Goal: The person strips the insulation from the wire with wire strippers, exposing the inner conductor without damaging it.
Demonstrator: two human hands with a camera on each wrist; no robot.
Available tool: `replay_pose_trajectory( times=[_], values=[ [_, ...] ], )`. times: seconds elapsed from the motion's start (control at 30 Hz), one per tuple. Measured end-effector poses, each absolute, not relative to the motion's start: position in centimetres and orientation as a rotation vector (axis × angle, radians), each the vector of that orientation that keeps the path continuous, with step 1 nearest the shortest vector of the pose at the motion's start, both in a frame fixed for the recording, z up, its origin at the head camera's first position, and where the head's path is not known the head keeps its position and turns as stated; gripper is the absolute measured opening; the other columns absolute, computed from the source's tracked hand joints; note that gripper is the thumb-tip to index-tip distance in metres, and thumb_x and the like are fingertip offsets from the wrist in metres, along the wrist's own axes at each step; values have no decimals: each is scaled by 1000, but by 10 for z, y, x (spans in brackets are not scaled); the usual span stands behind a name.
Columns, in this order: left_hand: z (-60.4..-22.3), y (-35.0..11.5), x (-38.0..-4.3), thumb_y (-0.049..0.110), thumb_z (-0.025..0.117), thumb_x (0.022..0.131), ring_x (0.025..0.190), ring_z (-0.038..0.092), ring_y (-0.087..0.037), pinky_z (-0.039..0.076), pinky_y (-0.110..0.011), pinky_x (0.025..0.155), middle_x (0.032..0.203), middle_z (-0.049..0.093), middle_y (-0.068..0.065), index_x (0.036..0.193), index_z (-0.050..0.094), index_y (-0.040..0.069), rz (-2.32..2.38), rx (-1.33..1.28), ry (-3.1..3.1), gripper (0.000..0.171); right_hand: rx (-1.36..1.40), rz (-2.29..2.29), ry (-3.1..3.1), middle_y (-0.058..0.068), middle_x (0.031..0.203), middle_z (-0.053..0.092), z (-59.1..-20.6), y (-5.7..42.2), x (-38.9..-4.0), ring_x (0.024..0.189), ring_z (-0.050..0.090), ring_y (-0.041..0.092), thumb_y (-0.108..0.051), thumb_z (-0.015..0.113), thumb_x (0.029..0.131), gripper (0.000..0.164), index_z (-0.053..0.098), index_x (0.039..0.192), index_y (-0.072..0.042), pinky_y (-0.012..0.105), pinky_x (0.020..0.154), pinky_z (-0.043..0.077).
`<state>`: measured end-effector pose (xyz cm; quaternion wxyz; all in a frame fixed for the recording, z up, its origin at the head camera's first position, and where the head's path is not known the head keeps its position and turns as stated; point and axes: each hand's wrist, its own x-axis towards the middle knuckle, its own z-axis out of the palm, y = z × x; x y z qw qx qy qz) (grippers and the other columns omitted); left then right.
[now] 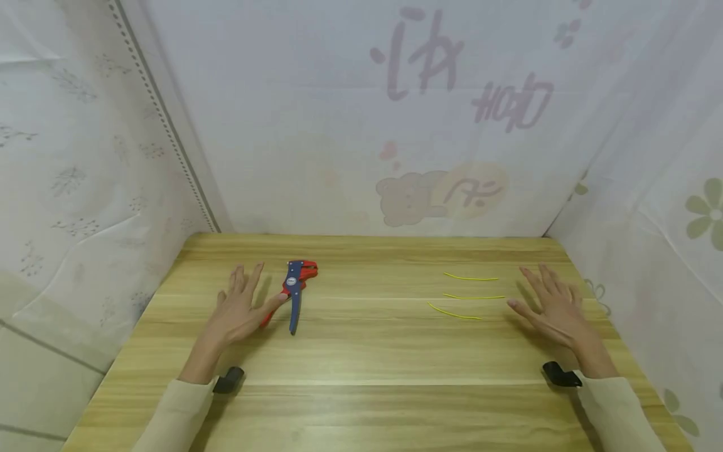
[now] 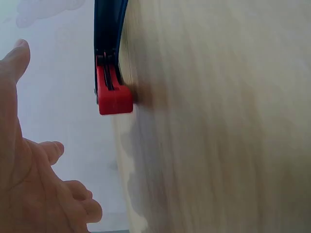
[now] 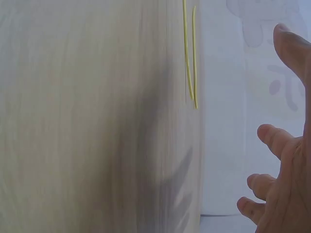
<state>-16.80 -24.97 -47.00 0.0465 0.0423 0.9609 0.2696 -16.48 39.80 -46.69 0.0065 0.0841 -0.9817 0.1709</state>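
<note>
My left hand [image 1: 240, 312] is spread over the left of the table, holding nothing. Its thumb overlaps the red handle of a wire stripper [image 1: 293, 285] in the head view. That tool has a blue body and red jaws pointing away from me. In the left wrist view a red handle end [image 2: 115, 99] shows beside the spread fingers. On the right, my right hand [image 1: 556, 314] has its fingers apart and nothing in them. Just left of it lie three short yellow wires, the far one [image 1: 471, 277], the middle one [image 1: 474, 297] and the near one [image 1: 454, 312].
The wood-grain table [image 1: 361, 364] stands against a printed white cloth [image 1: 294, 125] at the back. More cloth hangs along the left and right sides. A black wrist camera [image 1: 228, 380] sits at the left cuff and another black camera [image 1: 561, 375] at the right cuff.
</note>
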Motion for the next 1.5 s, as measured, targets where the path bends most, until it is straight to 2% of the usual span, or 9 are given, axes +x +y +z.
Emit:
replay_pose_trajectory(
  times=[0.2, 0.4, 0.5, 0.6, 0.8, 1.07, 1.23, 1.37, 1.5],
  values=[
    [-470, -245, -169, 72, 48, 96, 156, -8, -51, 4, -83, 114, 169, -17, -25, 165, -9, 28, 870, 127, 2914, 99, 305, 569, -3062, 25, 170, -6, -466, 389, -165, 154, 2, 57, -53, 54, 102, 84, 8, 166, -23, 82, 113, -5],
    [-469, -242, -169, 72, 45, 97, 145, 22, -66, 14, -82, 114, 169, -14, -27, 165, -8, 26, 889, 110, 2916, 98, 342, 598, -3042, 23, 171, -3, -469, 379, -166, 154, 7, 55, -51, 56, 102, 83, 11, 166, -22, 81, 113, -3],
    [-469, -239, -170, 75, 43, 97, 138, 30, -70, 21, -82, 111, 169, -11, -27, 165, -7, 24, 878, 97, 2924, 99, 359, 612, -3016, 25, 171, 2, -470, 375, -166, 153, 12, 55, -50, 58, 101, 82, 16, 165, -19, 81, 113, -1],
    [-468, -237, -171, 77, 42, 96, 138, 31, -69, 29, -80, 108, 169, -11, -27, 166, -6, 22, 868, 86, 2923, 101, 377, 621, -2991, 26, 170, 6, -471, 371, -166, 151, 16, 56, -48, 59, 101, 81, 19, 165, -18, 80, 113, 2],
    [-469, -232, -174, 77, 42, 95, 137, 38, -65, 42, -78, 98, 169, -7, -28, 165, -8, 25, 896, 93, 2924, 100, 399, 637, -2984, 26, 170, 8, -472, 368, -167, 148, 20, 58, -46, 60, 101, 81, 20, 165, -17, 80, 113, 3],
    [-467, -228, -177, 78, 43, 95, 143, 32, -62, 34, -79, 106, 169, -1, -29, 166, -4, 19, 908, 99, 2929, 104, 417, 648, -2990, 28, 169, 11, -472, 364, -167, 146, 21, 60, -46, 59, 101, 81, 17, 165, -20, 78, 113, 6],
    [-469, -228, -175, 79, 44, 94, 145, 31, -60, 33, -78, 108, 170, 10, -26, 166, 0, 17, 919, 85, 2944, 105, 427, 631, -3000, 30, 168, 15, -474, 359, -167, 145, 23, 60, -47, 59, 102, 81, 18, 165, -18, 77, 113, 9],
    [-469, -227, -175, 79, 44, 94, 138, 43, -59, 42, -75, 101, 164, 30, -29, 166, 3, 18, 941, 67, 2954, 103, 437, 635, -2999, 32, 166, 18, -473, 356, -166, 144, 25, 60, -46, 59, 102, 80, 20, 164, -16, 77, 113, 11],
    [-469, -224, -177, 79, 44, 94, 124, 59, -53, 52, -66, 89, 154, 46, -30, 166, 8, 19, 952, 44, 2971, 101, 447, 641, -2998, 33, 165, 21, -471, 354, -165, 143, 26, 60, -45, 60, 101, 80, 20, 165, -18, 76, 113, 12]
  ],
)
